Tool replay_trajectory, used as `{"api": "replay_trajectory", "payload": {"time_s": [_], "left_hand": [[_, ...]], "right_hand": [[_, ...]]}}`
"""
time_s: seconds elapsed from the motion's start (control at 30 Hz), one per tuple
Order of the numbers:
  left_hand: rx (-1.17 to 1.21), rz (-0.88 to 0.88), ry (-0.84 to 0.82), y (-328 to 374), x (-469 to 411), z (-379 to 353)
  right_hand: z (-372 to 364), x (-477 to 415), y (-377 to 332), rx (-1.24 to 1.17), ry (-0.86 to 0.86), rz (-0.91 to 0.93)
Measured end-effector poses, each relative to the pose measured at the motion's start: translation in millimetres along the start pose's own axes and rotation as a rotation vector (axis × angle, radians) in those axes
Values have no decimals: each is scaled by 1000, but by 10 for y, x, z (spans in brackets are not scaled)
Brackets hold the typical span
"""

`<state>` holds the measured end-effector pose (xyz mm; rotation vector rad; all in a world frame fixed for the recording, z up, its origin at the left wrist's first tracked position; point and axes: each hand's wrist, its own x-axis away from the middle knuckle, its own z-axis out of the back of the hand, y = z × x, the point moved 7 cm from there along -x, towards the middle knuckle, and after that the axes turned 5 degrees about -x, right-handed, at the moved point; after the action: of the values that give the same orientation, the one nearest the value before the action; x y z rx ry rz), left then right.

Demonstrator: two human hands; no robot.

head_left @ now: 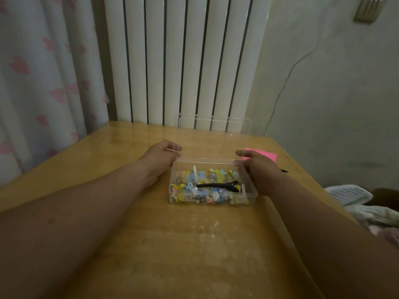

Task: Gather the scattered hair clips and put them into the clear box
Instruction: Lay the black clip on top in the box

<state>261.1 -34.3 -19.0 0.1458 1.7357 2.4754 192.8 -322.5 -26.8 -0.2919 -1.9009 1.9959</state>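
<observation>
- Head view: a clear rectangular plastic box (251, 197) sits on a glossy light-wood table (194, 244), a little beyond the table's middle, with both bare forearms reaching to it from the near edge.
- Its transparent hinged lid (213, 137) stands upright along the far side of the box, in front of a white ribbed radiator (183, 61).
- Small pastel plastic hair clips (194, 180) in yellow, blue, white and pink fill the box, and a long black duckbill clip (218, 186) lies across the top of the heap.
- The left hand (160, 156) is at the lid's left edge, its fingers curled round that edge and gripping it.
- The right hand (259, 169) is against the right end of the box, one digit stretched toward the lid's lower right corner. It is blurred, so whether it grips anything cannot be told.
- A bright pink paper note (265, 156) lies on the table just behind the right hand.
- A pale curtain printed with pink hearts (43, 72) hangs at the left, and crumpled pale cloths (349, 196) lie off the table's right edge.
</observation>
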Motion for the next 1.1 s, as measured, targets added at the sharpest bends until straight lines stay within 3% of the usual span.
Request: {"api": "replay_trajectory", "payload": {"time_s": [0.17,0.33,0.43,0.5,0.6,0.7,0.87,1.1], "left_hand": [[203,40,-73,-17,348,60],[-124,-86,-179,-11,702,-50],[-363,-209,-58,4,842,-50],[-501,-262,35,39,921,-55],[-782,-300,19,18,1102,-160],[-980,-318,18,-14,1211,-192],[-1036,-298,42,-81,1127,134],[-1027,-238,138,-447,839,1031]], "right_hand": [[159,232,60,-238,-31,-16],[232,721,54,287,-144,225],[254,918,20,509,-25,392],[222,1037,37,589,5,421],[125,1189,153,753,-72,411],[35,1256,150,899,-11,427],[-413,1304,56,989,47,499],[-1460,1111,-17,1029,-8,574]]}}
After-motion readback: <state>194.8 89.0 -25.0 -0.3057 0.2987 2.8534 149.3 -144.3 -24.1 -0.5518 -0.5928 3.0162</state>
